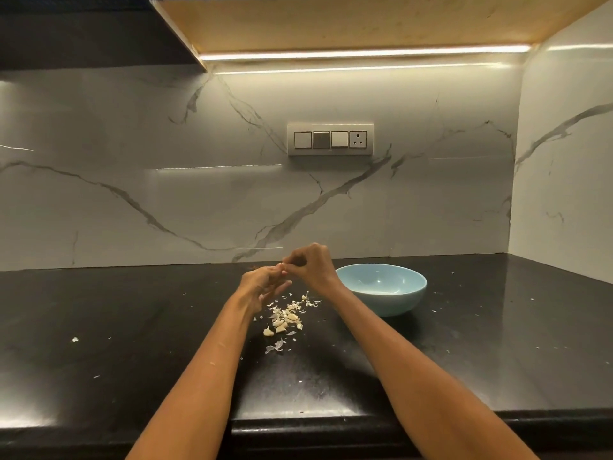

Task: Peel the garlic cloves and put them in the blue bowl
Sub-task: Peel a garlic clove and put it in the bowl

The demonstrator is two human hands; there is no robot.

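I have both hands raised over the black worktop, meeting at about twelve o'clock from the little heap of garlic cloves. My left hand pinches a small clove at its fingers, and my right hand curls in on the same spot, thumb and forefinger nipping at what I take to be the skin; the clove itself is too small to make out clearly. The blue bowl sits at three o'clock of my hands, just beside my right wrist, and I see nothing lying in it. Loose skins and several cloves remain in the heap, so I judge most of the job is ahead.
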